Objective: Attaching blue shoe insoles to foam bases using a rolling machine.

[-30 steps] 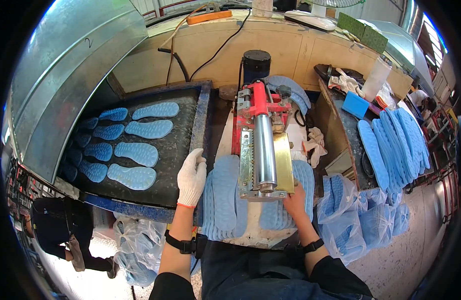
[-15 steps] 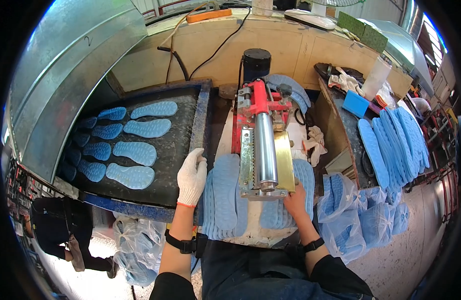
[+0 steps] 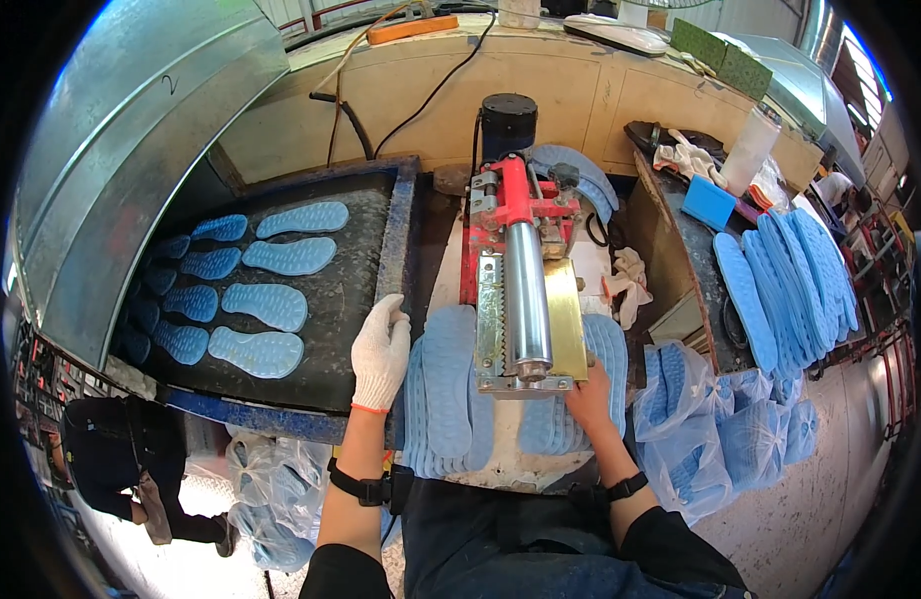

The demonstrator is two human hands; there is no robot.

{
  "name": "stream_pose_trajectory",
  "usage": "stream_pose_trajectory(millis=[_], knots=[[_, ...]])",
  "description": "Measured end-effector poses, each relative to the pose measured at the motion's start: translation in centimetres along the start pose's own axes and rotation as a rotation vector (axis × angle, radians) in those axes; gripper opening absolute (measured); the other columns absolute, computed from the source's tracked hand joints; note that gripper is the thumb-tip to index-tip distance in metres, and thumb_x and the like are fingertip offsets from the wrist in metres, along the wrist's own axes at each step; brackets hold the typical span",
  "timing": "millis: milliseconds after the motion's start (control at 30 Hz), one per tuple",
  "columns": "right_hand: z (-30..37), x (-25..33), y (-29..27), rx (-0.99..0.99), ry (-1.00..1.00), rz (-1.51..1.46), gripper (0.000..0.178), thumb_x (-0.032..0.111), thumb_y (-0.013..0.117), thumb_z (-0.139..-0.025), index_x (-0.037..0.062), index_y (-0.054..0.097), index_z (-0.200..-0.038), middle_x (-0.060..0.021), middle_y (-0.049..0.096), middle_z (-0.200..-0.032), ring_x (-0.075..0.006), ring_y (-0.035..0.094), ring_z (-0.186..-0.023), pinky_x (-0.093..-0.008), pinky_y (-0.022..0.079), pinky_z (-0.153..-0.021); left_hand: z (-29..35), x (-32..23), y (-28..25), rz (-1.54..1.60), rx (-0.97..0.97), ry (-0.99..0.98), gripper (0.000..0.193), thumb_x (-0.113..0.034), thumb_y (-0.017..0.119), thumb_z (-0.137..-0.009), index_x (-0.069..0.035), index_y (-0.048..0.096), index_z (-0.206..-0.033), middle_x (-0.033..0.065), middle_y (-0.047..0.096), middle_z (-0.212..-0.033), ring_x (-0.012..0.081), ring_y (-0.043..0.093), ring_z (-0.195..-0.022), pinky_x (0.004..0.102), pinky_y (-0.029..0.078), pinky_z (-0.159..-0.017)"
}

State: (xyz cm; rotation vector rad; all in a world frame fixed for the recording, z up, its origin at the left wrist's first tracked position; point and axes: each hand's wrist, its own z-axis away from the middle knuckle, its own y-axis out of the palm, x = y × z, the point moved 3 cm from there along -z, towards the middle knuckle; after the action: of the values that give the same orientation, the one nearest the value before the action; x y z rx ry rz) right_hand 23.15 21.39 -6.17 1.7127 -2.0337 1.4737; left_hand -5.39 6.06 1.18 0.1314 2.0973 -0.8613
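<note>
My left hand [image 3: 381,355], in a white knit glove, hovers by the right edge of a dark conveyor belt [image 3: 352,290], its fingers partly stretched and nothing visible in them. Blue textured insoles [image 3: 265,306] lie in rows on that belt. My bare right hand [image 3: 591,397] is at the front right corner of a red roller machine [image 3: 527,299] with a steel roller and a brass-coloured plate. Its fingertips are hidden by the plate and the insoles. Under the machine sit a left stack of blue insoles [image 3: 448,389] and a right stack [image 3: 607,349].
A sheet-metal hood [image 3: 151,150] covers the belt's far left. On the right side table, more insoles [image 3: 795,290] stand beside a blue block [image 3: 709,203]. Bagged insoles [image 3: 695,439] lie below it. Another person [image 3: 121,459] bends at lower left. A glove [image 3: 630,285] lies beside the machine.
The whole view has shifted very slightly. Both hands keep their places, and the insoles on the belt and in the stacks look the same.
</note>
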Motion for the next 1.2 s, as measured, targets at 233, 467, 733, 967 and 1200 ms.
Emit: stream_pose_trajectory(millis=[233, 467, 733, 967, 1200], knots=[[0.1, -0.1, -0.2, 0.017, 0.026, 0.012, 0.016, 0.009, 0.065, -0.077, 0.0044, 0.059, -0.092, -0.0151, 0.056, -0.084, -0.0386, 0.056, -0.082, -0.0462, 0.045, -0.069, -0.1, -0.6, 0.1, 0.028, 0.006, -0.019, 0.032, -0.004, 0.059, -0.090, -0.003, 0.059, -0.121, 0.0130, 0.068, -0.100, 0.0206, 0.066, -0.091, 0.0307, 0.051, -0.082], [-1.5, 2.7, 1.5, 0.004, 0.185, 0.136, 0.025, 0.015, 0.070, -0.074, 0.0086, 0.060, -0.096, -0.0126, 0.057, -0.087, -0.0350, 0.059, -0.080, -0.0470, 0.049, -0.065, -0.5, -0.4, 0.0, 0.049, 0.026, -0.111, 0.030, -0.003, 0.058, -0.090, -0.003, 0.059, -0.120, 0.0126, 0.067, -0.100, 0.0199, 0.065, -0.093, 0.0302, 0.049, -0.084], [-1.6, -0.7, -0.4, 0.195, 0.502, -0.287, 0.021, 0.009, 0.062, -0.074, 0.0047, 0.055, -0.094, -0.0093, 0.054, -0.085, -0.0203, 0.057, -0.076, -0.0366, 0.049, -0.064, -0.3, -0.3, 0.1, 0.091, 0.051, -0.136, 0.031, -0.003, 0.057, -0.091, 0.000, 0.058, -0.122, 0.0109, 0.067, -0.103, 0.0172, 0.063, -0.094, 0.0297, 0.047, -0.088], [2.2, 0.5, -6.7, 0.050, 0.916, -1.194, 0.051, 0.005, 0.055, -0.072, 0.0031, 0.056, -0.123, -0.0064, 0.061, -0.101, -0.0156, 0.060, -0.085, -0.0299, 0.051, -0.077, -0.3, -0.2, 0.0, 0.085, 0.082, -0.178, 0.031, -0.004, 0.056, -0.092, 0.000, 0.058, -0.122, 0.0105, 0.066, -0.105, 0.0168, 0.062, -0.095, 0.0295, 0.047, -0.088], [2.4, 7.0, -7.4, 0.455, 0.867, -1.153, 0.066, -0.001, 0.049, -0.074, 0.0018, 0.048, -0.140, -0.0082, 0.061, -0.121, -0.0160, 0.059, -0.109, -0.0295, 0.047, -0.093, -0.4, 0.2, 0.3, 0.093, 0.071, -0.131, 0.030, -0.003, 0.056, -0.091, 0.000, 0.058, -0.122, 0.0104, 0.066, -0.104, 0.0169, 0.062, -0.094, 0.0291, 0.047, -0.088]])
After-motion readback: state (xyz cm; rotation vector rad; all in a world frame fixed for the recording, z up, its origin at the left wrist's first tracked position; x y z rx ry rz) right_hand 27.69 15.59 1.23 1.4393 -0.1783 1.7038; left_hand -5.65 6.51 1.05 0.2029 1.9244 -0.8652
